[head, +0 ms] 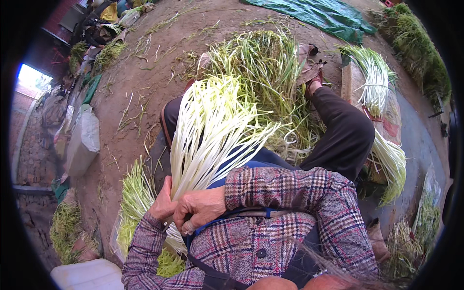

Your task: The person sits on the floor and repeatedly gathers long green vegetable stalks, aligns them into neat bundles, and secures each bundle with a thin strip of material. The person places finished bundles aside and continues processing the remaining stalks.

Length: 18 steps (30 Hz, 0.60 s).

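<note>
A thick bundle of pale, blanched chives (214,127) fans out above my lap, its yellow-green tips pointing away from me. My left hand (163,201) is wrapped around the narrow end of this bundle from the left side. Close against it, my right hand (199,208) has its fingers curled at the same end, and one finger looks wrapped in something pale. Below my hands, white stalks (175,237) show beside my left sleeve. Between my bent legs lies a heap of loose, limp green leaves (257,69). Its lower edge is partly hidden behind the bundle.
At the right, a tied bundle of chives (375,87) and another bunch (389,163) lie on sacking. More chives (136,203) are piled at my left. A white sack (83,141), a plastic container (87,275) and a green tarp (319,16) surround me. Another person (96,34) is far left.
</note>
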Each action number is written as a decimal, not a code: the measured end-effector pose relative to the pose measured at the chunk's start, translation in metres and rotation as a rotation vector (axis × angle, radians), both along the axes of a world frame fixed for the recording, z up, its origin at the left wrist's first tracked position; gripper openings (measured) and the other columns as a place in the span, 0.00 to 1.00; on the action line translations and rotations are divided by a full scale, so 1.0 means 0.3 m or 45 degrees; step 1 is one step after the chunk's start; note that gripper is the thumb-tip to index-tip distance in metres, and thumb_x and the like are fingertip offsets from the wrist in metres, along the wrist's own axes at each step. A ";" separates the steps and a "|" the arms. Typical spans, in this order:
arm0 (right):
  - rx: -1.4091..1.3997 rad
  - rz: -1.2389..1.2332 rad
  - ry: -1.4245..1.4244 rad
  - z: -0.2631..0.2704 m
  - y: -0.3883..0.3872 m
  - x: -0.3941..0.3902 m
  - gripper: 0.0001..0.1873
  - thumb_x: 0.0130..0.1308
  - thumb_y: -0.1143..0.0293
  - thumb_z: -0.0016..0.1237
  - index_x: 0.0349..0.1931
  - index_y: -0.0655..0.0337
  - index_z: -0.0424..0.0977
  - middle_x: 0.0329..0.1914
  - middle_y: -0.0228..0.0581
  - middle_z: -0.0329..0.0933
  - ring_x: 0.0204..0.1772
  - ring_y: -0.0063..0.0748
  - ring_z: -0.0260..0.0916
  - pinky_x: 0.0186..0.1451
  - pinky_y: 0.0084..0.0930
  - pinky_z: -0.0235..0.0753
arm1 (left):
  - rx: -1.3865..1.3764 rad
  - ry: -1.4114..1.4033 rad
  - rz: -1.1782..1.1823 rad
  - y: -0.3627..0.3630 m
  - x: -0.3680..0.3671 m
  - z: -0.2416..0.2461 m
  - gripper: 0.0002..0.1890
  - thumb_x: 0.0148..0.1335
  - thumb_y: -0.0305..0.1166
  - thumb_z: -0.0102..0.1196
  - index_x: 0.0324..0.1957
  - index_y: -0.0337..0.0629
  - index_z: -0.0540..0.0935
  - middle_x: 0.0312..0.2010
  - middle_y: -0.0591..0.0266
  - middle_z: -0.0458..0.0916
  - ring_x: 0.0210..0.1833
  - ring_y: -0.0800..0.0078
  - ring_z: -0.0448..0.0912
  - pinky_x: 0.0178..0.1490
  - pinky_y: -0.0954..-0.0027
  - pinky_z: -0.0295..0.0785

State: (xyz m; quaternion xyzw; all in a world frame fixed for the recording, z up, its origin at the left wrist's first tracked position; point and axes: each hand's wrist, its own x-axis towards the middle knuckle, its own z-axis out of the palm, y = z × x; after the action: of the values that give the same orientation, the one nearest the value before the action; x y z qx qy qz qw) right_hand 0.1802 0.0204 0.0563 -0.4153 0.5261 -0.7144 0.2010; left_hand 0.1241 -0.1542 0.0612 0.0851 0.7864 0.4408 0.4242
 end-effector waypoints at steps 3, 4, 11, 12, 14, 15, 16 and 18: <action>-0.051 0.082 0.070 0.013 -0.033 0.002 0.07 0.51 0.74 0.49 0.30 0.67 0.76 0.24 0.41 0.76 0.29 0.30 0.73 0.35 0.27 0.69 | -0.049 0.127 -0.087 -0.005 0.000 -0.027 0.41 0.35 0.33 0.71 0.50 0.39 0.59 0.48 0.58 0.69 0.51 0.73 0.68 0.56 0.70 0.62; -0.112 0.090 0.080 0.015 -0.044 0.003 0.07 0.51 0.74 0.50 0.30 0.67 0.76 0.24 0.39 0.76 0.29 0.29 0.72 0.34 0.26 0.69 | -0.051 0.153 -0.108 -0.006 0.003 -0.035 0.41 0.35 0.32 0.71 0.51 0.39 0.59 0.48 0.58 0.69 0.51 0.73 0.68 0.57 0.70 0.62; -0.413 0.407 -0.217 0.085 -0.079 0.050 0.09 0.56 0.68 0.54 0.33 0.64 0.76 0.25 0.27 0.75 0.27 0.16 0.68 0.28 0.18 0.67 | -0.010 0.234 -0.231 -0.014 -0.011 -0.044 0.45 0.35 0.29 0.72 0.55 0.38 0.57 0.51 0.57 0.68 0.53 0.72 0.66 0.60 0.69 0.59; -0.418 0.424 -0.197 0.110 -0.076 0.061 0.10 0.57 0.66 0.54 0.34 0.63 0.76 0.25 0.25 0.75 0.26 0.12 0.66 0.25 0.15 0.65 | 0.009 0.196 -0.226 -0.011 -0.015 -0.042 0.45 0.35 0.29 0.72 0.55 0.38 0.57 0.51 0.57 0.68 0.54 0.72 0.66 0.60 0.69 0.58; -0.502 0.544 -0.254 0.162 -0.055 0.082 0.09 0.58 0.67 0.53 0.35 0.62 0.76 0.25 0.25 0.75 0.25 0.12 0.65 0.24 0.14 0.64 | 0.042 0.043 -0.134 -0.003 -0.018 -0.038 0.47 0.33 0.27 0.72 0.57 0.39 0.56 0.53 0.58 0.67 0.56 0.72 0.65 0.62 0.68 0.57; -0.528 0.613 -0.274 0.187 -0.037 0.092 0.09 0.58 0.68 0.52 0.35 0.62 0.76 0.25 0.24 0.75 0.25 0.12 0.65 0.24 0.14 0.64 | 0.119 0.013 -0.145 0.001 -0.019 -0.037 0.48 0.32 0.26 0.73 0.57 0.39 0.56 0.53 0.59 0.67 0.57 0.72 0.65 0.62 0.68 0.57; -0.573 0.595 -0.279 0.213 -0.018 0.099 0.08 0.59 0.69 0.52 0.35 0.63 0.76 0.25 0.25 0.74 0.24 0.12 0.63 0.23 0.13 0.62 | 0.158 -0.021 -0.146 0.004 -0.021 -0.034 0.49 0.32 0.26 0.73 0.58 0.40 0.55 0.54 0.59 0.67 0.58 0.72 0.64 0.63 0.68 0.57; -0.585 0.484 -0.257 0.248 0.045 0.086 0.08 0.59 0.69 0.51 0.35 0.63 0.76 0.26 0.27 0.75 0.24 0.12 0.64 0.23 0.12 0.62 | 0.226 -0.075 -0.166 -0.002 -0.028 -0.028 0.52 0.32 0.23 0.72 0.61 0.42 0.54 0.57 0.62 0.65 0.60 0.72 0.63 0.64 0.67 0.55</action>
State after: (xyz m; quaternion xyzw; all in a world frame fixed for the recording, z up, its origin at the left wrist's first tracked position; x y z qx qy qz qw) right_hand 0.2060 0.0340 0.1308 -0.4678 0.2411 -0.8018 0.2831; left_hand 0.1157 -0.1549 0.0528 0.1604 0.7244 0.4824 0.4656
